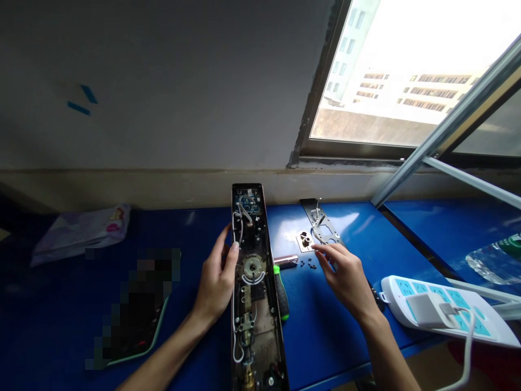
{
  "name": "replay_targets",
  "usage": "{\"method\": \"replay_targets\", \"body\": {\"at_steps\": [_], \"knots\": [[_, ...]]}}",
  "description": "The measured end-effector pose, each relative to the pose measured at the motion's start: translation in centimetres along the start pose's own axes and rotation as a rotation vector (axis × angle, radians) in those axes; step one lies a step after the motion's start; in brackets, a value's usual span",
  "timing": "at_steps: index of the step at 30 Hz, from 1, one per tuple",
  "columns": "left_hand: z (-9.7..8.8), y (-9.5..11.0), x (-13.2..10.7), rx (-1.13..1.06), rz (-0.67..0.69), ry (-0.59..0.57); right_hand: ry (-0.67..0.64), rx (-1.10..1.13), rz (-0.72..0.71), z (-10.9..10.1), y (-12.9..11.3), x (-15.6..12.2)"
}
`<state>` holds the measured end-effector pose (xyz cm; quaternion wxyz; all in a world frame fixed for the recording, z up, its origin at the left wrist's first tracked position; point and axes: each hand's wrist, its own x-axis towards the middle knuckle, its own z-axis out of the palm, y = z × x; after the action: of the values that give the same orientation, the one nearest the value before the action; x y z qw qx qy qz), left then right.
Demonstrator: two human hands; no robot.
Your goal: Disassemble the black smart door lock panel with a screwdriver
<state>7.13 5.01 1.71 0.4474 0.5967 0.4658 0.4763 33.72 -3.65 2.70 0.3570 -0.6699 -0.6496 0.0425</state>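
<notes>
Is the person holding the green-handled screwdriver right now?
No, the green-handled screwdriver lies on the blue table between the left hand and the right hand, gripped by neither.

The blue tabletop (195,228) is smooth and glossy, catching window light. The opened lock body (254,282) shows bare metal and a circuit board; at its two o'clock lies a dull grey metal plate (325,228). The power strip (443,309) is glossy white plastic.

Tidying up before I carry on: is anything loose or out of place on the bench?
Yes. Small black screws lie scattered loose on the blue table, just before the right hand. The opened lock body has white wires hanging out.
</notes>
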Motion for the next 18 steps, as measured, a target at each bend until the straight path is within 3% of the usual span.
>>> {"method": "replay_targets", "body": {"at_steps": [4, 8, 12, 18], "knots": [[-0.2, 0.0, 0.3, -0.012, 0.009, -0.039, -0.029, 0.044, 0.023, -0.9, -1.5, 0.2], [-0.7, -0.2, 0.6, -0.015, -0.024, -0.093, -0.158, 0.084, -0.024, -1.0, -3.3, 1.5], [-1.3, -0.3, 0.6, 0.013, -0.032, -0.125, -0.298, 0.073, -0.096, -1.4, -5.5, 4.4], [-1.6, 0.2, 0.3, -0.011, -0.077, -0.145, -0.306, 0.009, -0.178, -2.9, -9.8, 10.1]]}}
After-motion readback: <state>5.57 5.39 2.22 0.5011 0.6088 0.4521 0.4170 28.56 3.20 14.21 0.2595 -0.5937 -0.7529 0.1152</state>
